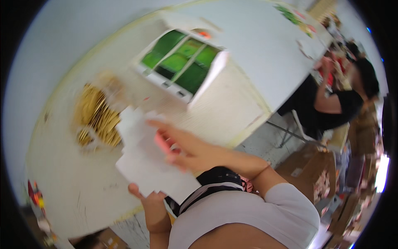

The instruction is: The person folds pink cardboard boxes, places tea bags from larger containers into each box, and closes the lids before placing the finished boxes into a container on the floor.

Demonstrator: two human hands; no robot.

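Note:
White sheets (155, 177), apparently paper, lie between my hands, over the near side of the table. My left hand (150, 199) holds their lower edge, its thumb apart to the left and its other fingers partly hidden. Over the sheets is my right hand (182, 147), index finger stretched out and the others curled; something pink shows at the curled fingers, too blurred to tell whether it is a held thing or fingertips. Just left of the sheets sits a pile of gold-coloured flat pieces (99, 115) with clear plastic around it.
A white divided box (166, 84) with green contents stands farther back on the pale table (93, 180). At the right, a seated person (335, 102) in dark clothing works with red things. Cardboard boxes (307, 168) stand on the floor at right. Colourful items (37, 197) are at far left.

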